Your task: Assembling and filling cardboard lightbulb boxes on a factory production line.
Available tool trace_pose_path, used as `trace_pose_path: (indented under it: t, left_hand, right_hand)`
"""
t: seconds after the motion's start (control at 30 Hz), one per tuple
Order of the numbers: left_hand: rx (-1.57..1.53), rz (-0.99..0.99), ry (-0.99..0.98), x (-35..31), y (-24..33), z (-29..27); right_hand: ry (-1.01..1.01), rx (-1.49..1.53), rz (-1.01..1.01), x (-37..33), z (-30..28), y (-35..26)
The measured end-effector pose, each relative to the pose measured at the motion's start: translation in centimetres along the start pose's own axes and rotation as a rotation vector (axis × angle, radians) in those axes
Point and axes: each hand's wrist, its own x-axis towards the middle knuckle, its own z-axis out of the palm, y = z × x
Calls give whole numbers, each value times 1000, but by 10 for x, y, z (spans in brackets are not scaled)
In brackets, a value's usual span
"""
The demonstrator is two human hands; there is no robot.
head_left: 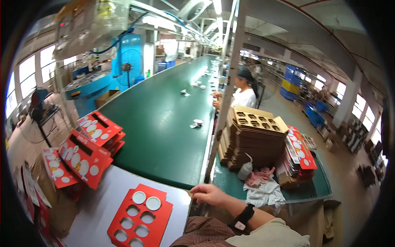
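Observation:
My right hand (207, 194), coming in from the lower right with a black band (243, 217) on its wrist, rests at the corner of the white work table (96, 197), by the near end of the green conveyor belt (158, 136). Its fingers are loosely bent and hold nothing that I can see. My left hand is out of view. Left of the right hand lies a flat red card insert (137, 214) with several round holes. Two white round pieces, one white disc (139, 197) and another disc (153, 203), sit in its far holes.
Printed red boxes (88, 158) are piled at the left. Small white pieces (197, 122) lie along the belt. Right of a metal post (230, 82) stand stacked cardboard inserts (251, 140), a white squeeze bottle (245, 169), cloths (263, 189) and red cards (302, 150). A co-worker (245, 88) sits beyond.

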Motion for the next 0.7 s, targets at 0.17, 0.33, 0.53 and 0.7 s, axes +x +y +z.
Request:
trace_pose_path:
  t: [0.17, 0.33, 0.53, 0.7]
  left_hand:
    - [127, -157, -150, -38, -34, 65]
    - [246, -316, -359, -69, -41, 144]
    - [277, -270, -504, -91, -47, 197]
    - [398, -203, -630, -93, -54, 224]
  right_hand:
    - [396, 66, -151, -36, -78, -24]
    - [787, -2, -283, -69, -170, -32]
    - [1253, -489, -330, -82, -290, 2]
    - [1580, -1097, 272, -131, -376, 36]
